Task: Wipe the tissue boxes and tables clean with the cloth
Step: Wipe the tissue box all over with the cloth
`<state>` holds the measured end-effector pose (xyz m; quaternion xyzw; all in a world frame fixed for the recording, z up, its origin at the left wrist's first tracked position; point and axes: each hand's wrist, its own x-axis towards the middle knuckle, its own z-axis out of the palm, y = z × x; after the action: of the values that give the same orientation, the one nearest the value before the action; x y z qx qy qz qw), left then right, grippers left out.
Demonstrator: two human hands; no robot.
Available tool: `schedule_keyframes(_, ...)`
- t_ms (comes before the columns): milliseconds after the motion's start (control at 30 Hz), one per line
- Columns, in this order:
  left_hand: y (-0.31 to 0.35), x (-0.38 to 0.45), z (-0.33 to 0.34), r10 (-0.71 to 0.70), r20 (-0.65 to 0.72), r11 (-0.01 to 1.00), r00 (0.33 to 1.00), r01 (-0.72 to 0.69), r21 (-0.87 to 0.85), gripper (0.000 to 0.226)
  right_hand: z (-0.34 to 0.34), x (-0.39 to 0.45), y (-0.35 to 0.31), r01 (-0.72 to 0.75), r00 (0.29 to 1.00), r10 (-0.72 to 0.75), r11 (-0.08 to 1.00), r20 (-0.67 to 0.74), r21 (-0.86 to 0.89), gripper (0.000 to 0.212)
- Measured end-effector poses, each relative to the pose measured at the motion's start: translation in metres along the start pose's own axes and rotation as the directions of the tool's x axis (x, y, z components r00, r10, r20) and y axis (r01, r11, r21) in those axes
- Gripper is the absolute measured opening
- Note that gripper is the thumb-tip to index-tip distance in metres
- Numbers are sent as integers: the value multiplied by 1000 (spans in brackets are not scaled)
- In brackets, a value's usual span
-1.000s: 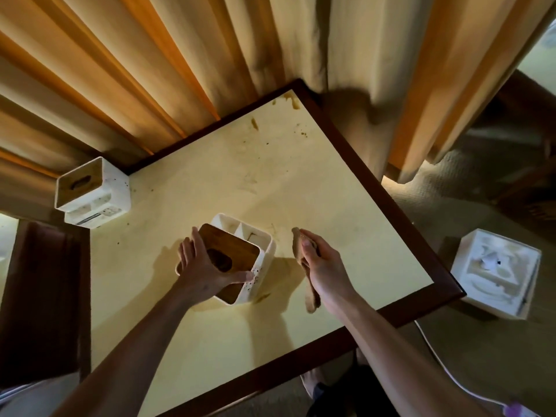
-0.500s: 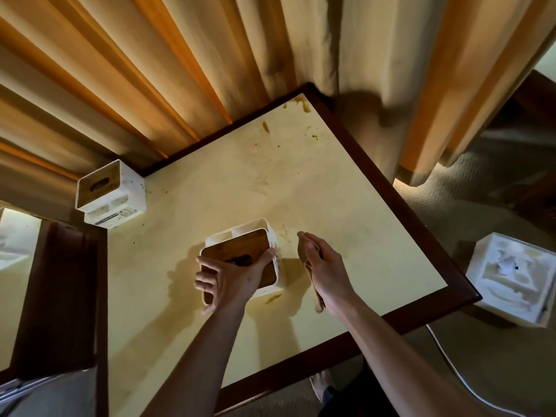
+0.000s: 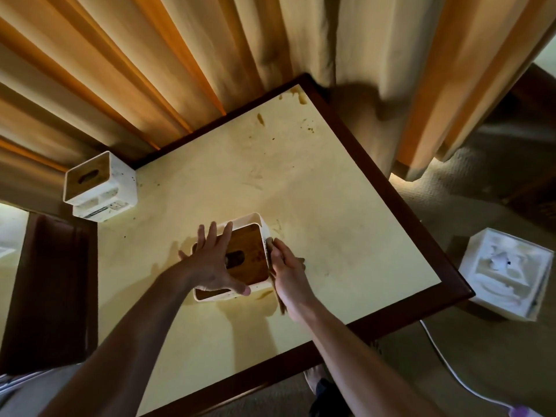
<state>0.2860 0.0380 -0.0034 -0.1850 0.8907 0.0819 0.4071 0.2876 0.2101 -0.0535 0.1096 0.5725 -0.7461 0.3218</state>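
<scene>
The tissue box [image 3: 240,260] sits near the middle of the tabletop [image 3: 331,206]. The left hand [image 3: 210,266] steadies it, fingers flat on its lid. The right hand [image 3: 288,266] grips the cloth [image 3: 278,299] against the box's right wall. Wipe with firm strokes, bracing against sliding. Brown stains [image 3: 301,96] mark the tabletop beyond the box; a second tissue box [image 3: 99,188] stands at its far-left edge.

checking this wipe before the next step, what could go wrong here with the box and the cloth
The left hand only presses flat on the tissue box, so the right hand's sideways push with the cloth might slide or tip it. The cloth looks soiled and could smear the white side. Brown stains at the table's far corner may get missed.
</scene>
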Motion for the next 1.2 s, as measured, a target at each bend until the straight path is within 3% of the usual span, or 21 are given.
schedule_keyframes(100,-4,4,5,31,-19,999,999,-31,-20,162,7,4,2,-94,995,91,993,41,64,34)
schedule_keyframes(167,-8,6,11,60,-74,997,995,-64,-46,154,8,7,5,-173,984,167,978,58,121,53)
schedule_keyframes(233,-10,8,13,76,-99,995,992,-82,-56,152,8,14,12,-228,972,234,955,-10,190,71)
schedule_keyframes(367,-12,8,13,95,-137,991,986,-106,-78,152,11,24,16,-283,951,309,899,-27,334,42)
schedule_keyframes(433,-12,6,14,107,-163,987,981,-124,-100,152,11,29,17,-283,955,298,914,-7,290,35)
schedule_keyframes(600,-15,8,16,121,-177,978,977,-148,-144,153,15,38,11,-324,946,324,940,19,102,54)
schedule_keyframes(700,-15,7,16,115,-158,978,981,-140,-158,154,14,48,7,-343,939,344,939,-32,30,53)
schedule_keyframes(900,-16,6,13,96,-114,972,989,-118,-203,163,21,71,-24,-408,909,413,910,65,-77,63)
schedule_keyframes(1000,-14,5,13,95,-110,975,989,-115,-191,159,20,82,-18,-299,952,304,946,26,-128,85)
schedule_keyframes(1133,-16,7,13,103,-109,973,989,-123,-195,167,13,53,-22,34,992,-30,999,119,-37,39)
schedule_keyframes(1200,-18,7,13,102,-115,972,988,-124,-200,169,9,47,-9,100,988,-101,995,119,15,33)
